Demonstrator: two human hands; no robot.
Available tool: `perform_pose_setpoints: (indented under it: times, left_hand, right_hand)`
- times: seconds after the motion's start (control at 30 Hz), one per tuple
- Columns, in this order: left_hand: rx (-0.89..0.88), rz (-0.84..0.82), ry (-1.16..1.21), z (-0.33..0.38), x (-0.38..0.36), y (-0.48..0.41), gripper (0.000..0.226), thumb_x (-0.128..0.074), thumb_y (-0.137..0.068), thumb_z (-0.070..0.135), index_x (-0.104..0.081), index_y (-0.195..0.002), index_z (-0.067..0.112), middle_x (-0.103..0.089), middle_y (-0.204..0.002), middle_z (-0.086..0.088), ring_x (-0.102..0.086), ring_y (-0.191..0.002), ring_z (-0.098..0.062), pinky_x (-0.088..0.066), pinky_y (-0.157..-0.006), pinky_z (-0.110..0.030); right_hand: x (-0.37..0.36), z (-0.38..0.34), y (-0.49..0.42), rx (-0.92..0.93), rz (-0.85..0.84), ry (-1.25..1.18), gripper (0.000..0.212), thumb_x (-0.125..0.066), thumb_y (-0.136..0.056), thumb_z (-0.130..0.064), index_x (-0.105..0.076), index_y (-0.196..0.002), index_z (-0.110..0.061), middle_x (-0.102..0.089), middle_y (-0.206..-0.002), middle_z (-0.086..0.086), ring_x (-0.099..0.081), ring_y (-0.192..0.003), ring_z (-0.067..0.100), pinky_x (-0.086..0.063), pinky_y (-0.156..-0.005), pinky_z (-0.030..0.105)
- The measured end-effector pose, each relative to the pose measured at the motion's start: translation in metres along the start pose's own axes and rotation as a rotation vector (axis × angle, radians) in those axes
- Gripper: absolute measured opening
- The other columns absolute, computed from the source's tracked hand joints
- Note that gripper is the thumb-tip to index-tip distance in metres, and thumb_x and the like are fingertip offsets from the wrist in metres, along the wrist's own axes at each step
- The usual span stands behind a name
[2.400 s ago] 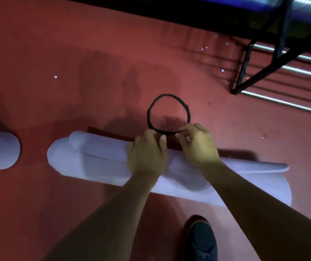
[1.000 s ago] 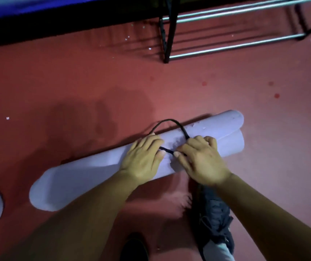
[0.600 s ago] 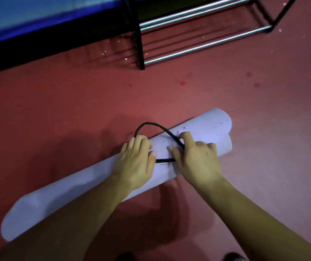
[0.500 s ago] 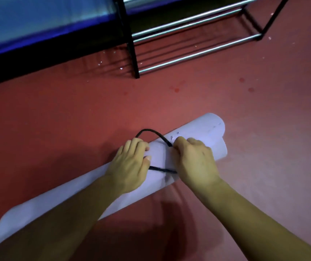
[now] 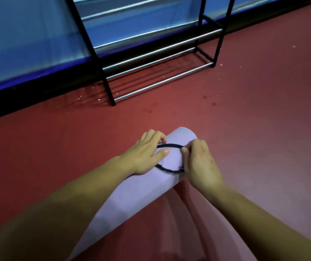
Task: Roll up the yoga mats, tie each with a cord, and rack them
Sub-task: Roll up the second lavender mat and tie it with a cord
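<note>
The rolled lilac foam yoga mat (image 5: 135, 194) points toward one o'clock. On it, left hand (image 5: 145, 153) and right hand (image 5: 200, 164) pinch a black cord loop (image 5: 169, 146).

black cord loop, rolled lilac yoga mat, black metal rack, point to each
black cord loop (image 5: 169, 145): head view, top strand
rolled lilac yoga mat (image 5: 141, 194): head view, mid roll
black metal rack (image 5: 162, 82): head view, lowest front rail

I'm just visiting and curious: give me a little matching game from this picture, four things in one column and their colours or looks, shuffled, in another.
1 rolled yoga mat
2 cord
3 rack
4 floor

A red
B silver bars
C pale lilac
D black loop

Pairs: 1-C, 2-D, 3-B, 4-A.
</note>
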State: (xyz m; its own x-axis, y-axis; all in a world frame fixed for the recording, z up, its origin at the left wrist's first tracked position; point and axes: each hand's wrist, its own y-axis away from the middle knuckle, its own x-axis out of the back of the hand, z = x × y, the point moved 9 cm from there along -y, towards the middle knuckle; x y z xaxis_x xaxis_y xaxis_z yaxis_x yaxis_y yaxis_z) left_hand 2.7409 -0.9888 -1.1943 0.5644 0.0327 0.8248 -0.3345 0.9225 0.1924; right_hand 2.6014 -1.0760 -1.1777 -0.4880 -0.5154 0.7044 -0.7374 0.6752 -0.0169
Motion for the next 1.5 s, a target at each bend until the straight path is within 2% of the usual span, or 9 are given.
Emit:
perform_pose_setpoints:
  times: [0.23, 0.4, 0.53, 0.67, 0.8, 1.0, 1.13, 1.33, 1.5]
  left_hand:
    - [0.315, -0.032, -0.072, 0.005, 0.002, -0.014, 0.031, -0.033, -0.106, 0.041, -0.045, -0.104, 0.013, -0.040, -0.121, -0.009, -0.042, -0.115, -0.032, -0.038, -0.100, -0.045]
    - [0.359, 0.114, -0.015, 0.022, 0.008, -0.038, 0.033, -0.040, -0.105, 0.039, -0.049, -0.105, 0.007, -0.062, -0.114, -0.023, -0.057, -0.104, -0.043, -0.037, -0.074, -0.040]
    - [0.363, 0.214, 0.011, 0.039, 0.003, -0.044, 0.035, -0.039, -0.105, 0.040, -0.047, -0.110, 0.006, -0.063, -0.109, -0.023, -0.058, -0.101, -0.045, -0.043, -0.078, -0.045]
    - [0.343, 0.220, -0.059, 0.048, 0.000, -0.054, 0.039, -0.039, -0.104, 0.041, -0.053, -0.111, 0.005, -0.057, -0.119, -0.020, -0.054, -0.111, -0.042, -0.042, -0.086, -0.044]
    - [0.400, 0.196, -0.055, 0.045, -0.006, -0.057, 0.039, -0.040, -0.102, 0.049, -0.057, -0.095, 0.015, -0.055, -0.120, -0.018, -0.052, -0.113, -0.039, -0.043, -0.099, -0.048]
    - [0.420, 0.284, -0.003, 0.045, 0.003, -0.064, 0.050, -0.051, -0.099, 0.050, -0.040, -0.064, 0.015, -0.066, -0.094, -0.019, -0.060, -0.094, -0.040, -0.042, -0.070, -0.040]
    - [0.443, 0.254, -0.011, 0.040, -0.004, -0.064, 0.048, -0.049, -0.098, 0.057, -0.043, -0.072, 0.016, -0.066, -0.104, -0.017, -0.059, -0.097, -0.039, -0.044, -0.075, -0.041]
    - [0.612, -0.025, 0.050, 0.026, -0.025, -0.055, 0.082, -0.028, -0.096, 0.070, -0.031, -0.148, 0.006, -0.050, -0.145, -0.019, -0.048, -0.132, -0.038, -0.038, -0.098, -0.043]
    - [0.608, -0.002, 0.021, 0.024, -0.008, -0.052, 0.086, -0.023, -0.092, 0.076, -0.059, -0.130, 0.008, -0.060, -0.134, -0.017, -0.055, -0.121, -0.035, -0.045, -0.100, -0.043]
  right_hand:
    - [0.017, 0.022, -0.008, -0.176, 0.117, -0.229, 0.011, -0.043, -0.106, -0.024, -0.042, -0.098, -0.017, -0.057, -0.086, -0.002, -0.052, -0.075, 0.006, -0.034, -0.057, 0.025]
    - [0.004, 0.054, 0.017, -0.432, 0.192, -0.498, 0.024, -0.044, -0.106, -0.035, -0.045, -0.108, -0.011, -0.058, -0.088, -0.004, -0.055, -0.079, 0.014, -0.040, -0.068, 0.034]
    - [0.007, 0.069, 0.021, -0.376, 0.205, -0.403, 0.032, -0.044, -0.106, -0.041, -0.048, -0.085, -0.016, -0.055, -0.077, -0.007, -0.048, -0.066, 0.005, -0.036, -0.057, 0.016]
    - [0.000, 0.086, 0.019, -0.502, 0.303, -0.564, 0.034, -0.039, -0.108, -0.038, -0.045, -0.083, -0.015, -0.055, -0.074, -0.004, -0.048, -0.064, 0.011, -0.042, -0.063, 0.033]
    - [-0.007, 0.103, 0.023, -0.632, 0.437, -0.712, 0.034, -0.044, -0.108, -0.030, -0.042, -0.079, -0.012, -0.044, -0.059, -0.003, -0.043, -0.046, 0.012, -0.036, -0.052, 0.025]
    - [-0.024, 0.108, 0.023, -0.753, 0.354, -0.727, 0.041, -0.041, -0.107, -0.035, -0.034, -0.070, -0.018, -0.041, -0.061, -0.001, -0.040, -0.058, 0.022, -0.034, -0.057, 0.030]
    - [-0.032, 0.112, 0.031, -0.753, 0.292, -0.621, 0.039, -0.042, -0.103, -0.045, -0.041, -0.074, -0.018, -0.052, -0.066, 0.001, -0.053, -0.066, 0.026, -0.052, -0.069, 0.045]
    - [-0.055, 0.109, 0.041, -0.957, 0.180, -0.840, 0.037, -0.031, -0.104, -0.046, -0.050, -0.109, -0.014, -0.063, -0.095, 0.007, -0.062, -0.084, 0.029, -0.057, -0.082, 0.048]
    - [-0.045, 0.095, 0.026, -0.915, 0.263, -0.864, 0.026, -0.035, -0.107, -0.039, -0.046, -0.102, -0.015, -0.064, -0.098, 0.007, -0.060, -0.088, 0.026, -0.054, -0.089, 0.049]
